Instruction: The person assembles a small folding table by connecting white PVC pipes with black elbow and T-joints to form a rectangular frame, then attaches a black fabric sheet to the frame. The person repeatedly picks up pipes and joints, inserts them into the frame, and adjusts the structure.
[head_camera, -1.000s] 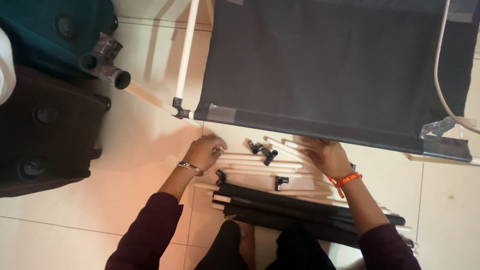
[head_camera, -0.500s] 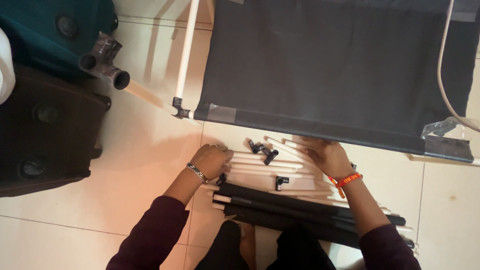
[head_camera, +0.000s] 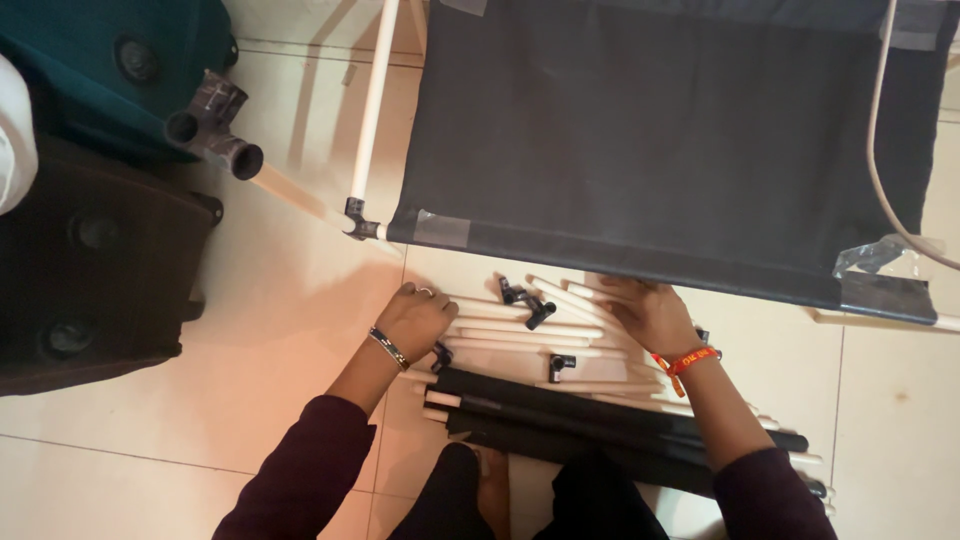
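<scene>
A pile of white tubes (head_camera: 520, 330) lies on the tiled floor in front of me, with small black connectors (head_camera: 538, 312) scattered among them. My left hand (head_camera: 418, 320) rests with fingers curled over the left ends of the tubes. My right hand (head_camera: 650, 315) lies flat on the right part of the pile, at the edge of the dark fabric panel (head_camera: 640, 130). Black fabric-covered tubes (head_camera: 560, 415) lie nearer to me, by my knees.
A white tube with a black corner joint (head_camera: 362, 222) frames the fabric panel's left side. A teal suitcase (head_camera: 110, 70) and a dark brown suitcase (head_camera: 90, 270) stand at the left. A white cable (head_camera: 885, 170) curves over the panel's right side.
My left hand has slid down and slightly right onto the tube ends and curled its fingers. My right hand has stayed on the pile.
</scene>
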